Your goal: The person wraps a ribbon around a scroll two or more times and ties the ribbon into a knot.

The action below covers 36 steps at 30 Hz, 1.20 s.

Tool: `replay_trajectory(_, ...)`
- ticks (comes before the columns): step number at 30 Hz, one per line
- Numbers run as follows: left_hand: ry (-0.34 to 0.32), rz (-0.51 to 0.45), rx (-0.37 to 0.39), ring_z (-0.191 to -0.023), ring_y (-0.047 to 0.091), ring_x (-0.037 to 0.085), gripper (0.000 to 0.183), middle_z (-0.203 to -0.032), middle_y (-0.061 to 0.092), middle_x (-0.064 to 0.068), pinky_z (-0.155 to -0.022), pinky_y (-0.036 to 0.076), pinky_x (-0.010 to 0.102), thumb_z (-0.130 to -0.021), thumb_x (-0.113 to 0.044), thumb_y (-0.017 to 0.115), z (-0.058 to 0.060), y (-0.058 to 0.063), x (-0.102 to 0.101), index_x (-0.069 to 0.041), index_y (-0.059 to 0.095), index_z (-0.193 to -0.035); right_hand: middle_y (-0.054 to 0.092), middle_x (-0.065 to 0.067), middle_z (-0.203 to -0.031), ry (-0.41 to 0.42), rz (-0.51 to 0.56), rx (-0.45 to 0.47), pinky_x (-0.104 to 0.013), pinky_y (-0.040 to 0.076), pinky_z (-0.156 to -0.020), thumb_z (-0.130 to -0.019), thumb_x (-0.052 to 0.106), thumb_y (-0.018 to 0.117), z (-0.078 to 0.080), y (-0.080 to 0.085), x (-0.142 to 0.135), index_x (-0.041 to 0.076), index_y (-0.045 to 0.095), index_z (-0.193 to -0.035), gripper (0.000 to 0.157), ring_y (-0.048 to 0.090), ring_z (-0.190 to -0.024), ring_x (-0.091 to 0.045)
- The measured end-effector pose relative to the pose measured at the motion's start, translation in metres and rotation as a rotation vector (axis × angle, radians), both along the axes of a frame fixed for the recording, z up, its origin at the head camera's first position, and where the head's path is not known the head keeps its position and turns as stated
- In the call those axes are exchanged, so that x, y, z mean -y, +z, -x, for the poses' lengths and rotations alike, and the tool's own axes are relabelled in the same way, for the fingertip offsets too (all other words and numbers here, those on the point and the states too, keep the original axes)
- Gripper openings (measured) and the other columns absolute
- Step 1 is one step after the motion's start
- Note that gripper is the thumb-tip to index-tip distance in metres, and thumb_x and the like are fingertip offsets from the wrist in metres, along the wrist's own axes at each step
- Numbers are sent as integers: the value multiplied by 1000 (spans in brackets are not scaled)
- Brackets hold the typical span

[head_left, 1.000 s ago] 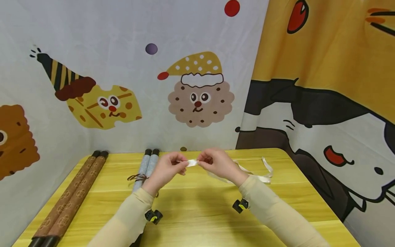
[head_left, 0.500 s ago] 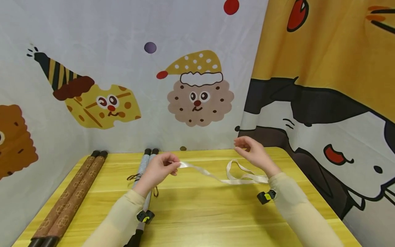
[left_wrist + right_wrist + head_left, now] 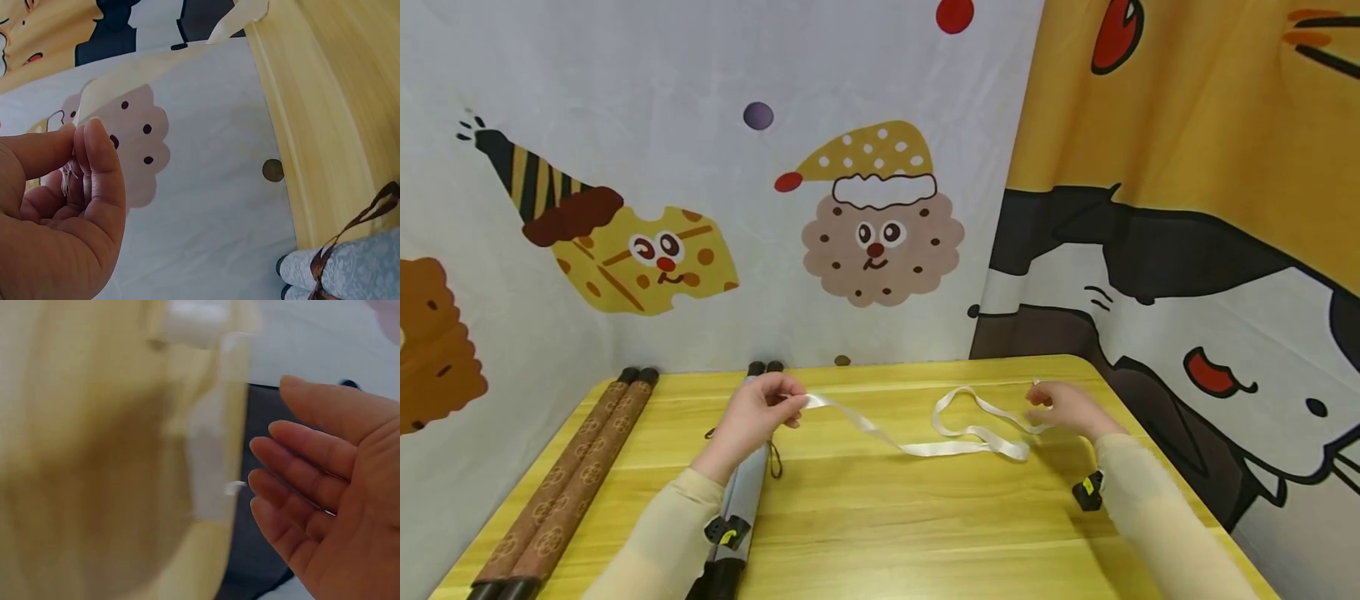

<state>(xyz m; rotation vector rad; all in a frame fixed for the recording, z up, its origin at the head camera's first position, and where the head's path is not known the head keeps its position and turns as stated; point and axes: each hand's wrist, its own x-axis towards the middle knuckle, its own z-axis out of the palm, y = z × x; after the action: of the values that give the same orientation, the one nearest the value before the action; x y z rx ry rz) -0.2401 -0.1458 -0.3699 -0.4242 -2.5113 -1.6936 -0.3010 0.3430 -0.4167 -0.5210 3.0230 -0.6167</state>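
Observation:
A white ribbon [image 3: 925,449] runs from the left hand across the table, its far part lying in loose loops at the right. Thumb and forefinger of the left hand [image 3: 757,417] pinch one end of it, raised above the table; the left wrist view shows this ribbon [image 3: 119,78] leaving the fingertips. Over the loops' right end hovers the right hand [image 3: 1071,408]. In the right wrist view, that hand [image 3: 325,469] has loosely bent, spread fingers with nothing between them, and the blurred ribbon [image 3: 209,444] is beside it.
Under the left forearm lies a pair of pale blue rolls [image 3: 748,483] with black ends, tied with a brown cord [image 3: 776,461]. Farther left are two brown patterned rolls [image 3: 576,467]. A cartoon-printed cloth [image 3: 700,125] hangs behind the yellow wooden table [image 3: 880,533].
The right hand has let go of the ribbon and moved right and then down toward its loose end. The left hand has shifted left, still pinching the ribbon and drawing it along.

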Motion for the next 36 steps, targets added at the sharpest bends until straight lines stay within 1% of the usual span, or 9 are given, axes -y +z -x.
replay_trajectory(4, 18, 9, 11, -72, 64, 22, 7, -83, 63, 12, -65, 56, 30, -95, -6, 67, -1, 1, 4, 1, 65, -96, 66, -4, -88, -22, -60, 35, -46, 50, -77, -83, 16, 77, 0, -19, 1, 3, 69, -96, 19, 61, -81, -24)
replay_trajectory(7, 31, 16, 12, -74, 65, 23, 10, -85, 64, 12, -66, 57, 30, -95, -8, 67, 1, 0, 11, 1, 65, -98, 63, 2, -80, -65, -99, 45, -42, 48, -71, -85, 14, 74, 0, -26, 1, 9, 67, -86, 8, 55, -73, -18)
replay_trajectory(10, 68, 38, 8, -74, 66, 22, 13, -86, 66, 13, -66, 57, 30, -96, -10, 67, 3, -1, 25, 1, 65, -100, 61, 0, -78, -103, -71, 14, -40, 45, -67, -91, 13, 69, 1, -20, -3, 8, 65, -85, 9, 52, -70, -19)
replay_trajectory(14, 140, 30, -7, -74, 66, 16, 20, -87, 66, 9, -68, 57, 29, -97, -13, 66, 6, 6, 56, 6, 65, -104, 62, -9, -82, -180, 47, -63, -42, 45, -68, -96, 15, 63, 2, 2, -13, 0, 64, -92, 16, 55, -72, -24)
replay_trajectory(19, 242, -156, -22, -72, 64, 8, 24, -83, 63, 0, -69, 57, 24, -98, -13, 64, 5, 20, 103, 10, 61, -105, 66, -17, -90, -282, 108, -198, -48, 47, -73, -97, 15, 63, -2, 24, -26, -4, 64, -98, 19, 59, -79, -30)
replay_trajectory(24, 313, -441, -16, -65, 64, 8, 6, -77, 64, -1, -62, 55, 19, -93, -10, 70, 4, 23, 142, -5, 68, -92, 65, -19, -92, -312, 125, -218, -47, 46, -72, -98, 15, 61, -5, 29, -34, -4, 63, -100, 19, 59, -79, -31)
replay_trajectory(26, 349, -496, -6, -63, 65, 8, 5, -74, 65, -2, -59, 54, 19, -92, -8, 70, 3, 21, 154, -10, 70, -87, 64, -19, -92, -324, 128, -221, -46, 46, -71, -98, 15, 60, -6, 29, -36, -4, 62, -99, 19, 58, -78, -31)
replay_trajectory(30, 451, -475, 30, -60, 64, 7, 11, -72, 64, -4, -57, 53, 18, -93, -5, 68, 0, 13, 174, -12, 69, -85, 63, -19, -89, -374, 121, -208, -42, 45, -67, -98, 13, 58, -9, 25, -44, -5, 61, -97, 18, 56, -75, -30)
replay_trajectory(36, 683, -390, 150, -58, 61, 5, 11, -70, 60, -7, -54, 52, 16, -96, -13, 65, -8, -2, 203, -15, 66, -85, 59, -23, -88, -524, 116, -128, -43, 44, -63, -99, 12, 53, -15, 22, -58, -7, 56, -98, 20, 54, -74, -34)
